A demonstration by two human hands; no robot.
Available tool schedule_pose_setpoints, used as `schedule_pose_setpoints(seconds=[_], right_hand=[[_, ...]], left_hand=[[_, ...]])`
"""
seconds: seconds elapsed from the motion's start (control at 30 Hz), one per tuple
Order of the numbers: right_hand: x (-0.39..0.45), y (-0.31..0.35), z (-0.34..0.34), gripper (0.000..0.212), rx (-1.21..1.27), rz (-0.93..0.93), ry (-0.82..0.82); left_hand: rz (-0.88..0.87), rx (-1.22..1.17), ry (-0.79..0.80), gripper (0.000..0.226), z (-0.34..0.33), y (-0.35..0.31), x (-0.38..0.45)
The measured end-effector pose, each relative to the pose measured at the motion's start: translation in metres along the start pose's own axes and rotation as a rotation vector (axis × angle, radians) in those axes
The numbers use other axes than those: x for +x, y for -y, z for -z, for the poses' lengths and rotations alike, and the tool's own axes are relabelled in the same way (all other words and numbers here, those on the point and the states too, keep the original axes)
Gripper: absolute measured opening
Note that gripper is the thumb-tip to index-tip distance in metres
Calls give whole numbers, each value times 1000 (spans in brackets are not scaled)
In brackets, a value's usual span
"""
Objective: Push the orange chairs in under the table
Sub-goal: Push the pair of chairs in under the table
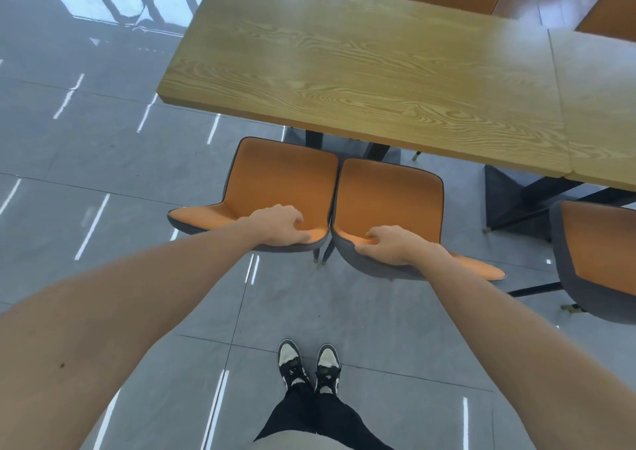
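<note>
The person is standing on grey floor tiles (103, 160), both arms reaching forward and down. The left hand (280, 224) is gripping the top edge of the left orange chair (275, 181), fingers curled over the backrest. The right hand (392, 245) is gripping the right orange chair (389, 202) likewise. The chairs are sitting side by side, nearly touching, seats facing the table (361, 81) straight ahead, their front edges lying just at its near edge. In my judgement, the push is running directly away from the person. A third orange chair (599, 250) is sitting off to the right, untouched.

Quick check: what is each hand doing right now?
Left hand: fingers curled over the top edge of the left chair, gripping it.
Right hand: fingers curled over the top edge of the right chair, gripping it.
</note>
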State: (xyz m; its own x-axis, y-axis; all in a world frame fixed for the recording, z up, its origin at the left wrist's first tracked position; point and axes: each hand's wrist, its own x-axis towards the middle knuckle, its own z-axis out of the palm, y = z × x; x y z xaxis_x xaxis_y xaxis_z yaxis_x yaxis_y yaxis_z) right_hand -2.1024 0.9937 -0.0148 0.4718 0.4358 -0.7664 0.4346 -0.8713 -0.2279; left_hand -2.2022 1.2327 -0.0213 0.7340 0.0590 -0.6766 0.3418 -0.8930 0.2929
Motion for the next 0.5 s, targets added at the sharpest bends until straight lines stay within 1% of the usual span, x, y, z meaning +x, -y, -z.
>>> schedule_pose_setpoints(seconds=[0.1, 0.17, 0.27, 0.4, 0.5], right_hand=[[-1, 26, 21, 63, -63, 34, -22], [1, 47, 36, 63, -119, 69, -38], [14, 84, 63, 69, -192, 109, -82], [33, 148, 102, 72, -277, 174, -109], [51, 205, 130, 70, -332, 206, -135]], left_hand=[[26, -13, -72, 66, 24, 11, -18], [43, -25, -154, 67, 38, 26, -29], [100, -31, -244, 69, 61, 54, -44], [152, -2, -289, 74, 98, 108, -60], [162, 45, -382, 77, 133, 160, -66]])
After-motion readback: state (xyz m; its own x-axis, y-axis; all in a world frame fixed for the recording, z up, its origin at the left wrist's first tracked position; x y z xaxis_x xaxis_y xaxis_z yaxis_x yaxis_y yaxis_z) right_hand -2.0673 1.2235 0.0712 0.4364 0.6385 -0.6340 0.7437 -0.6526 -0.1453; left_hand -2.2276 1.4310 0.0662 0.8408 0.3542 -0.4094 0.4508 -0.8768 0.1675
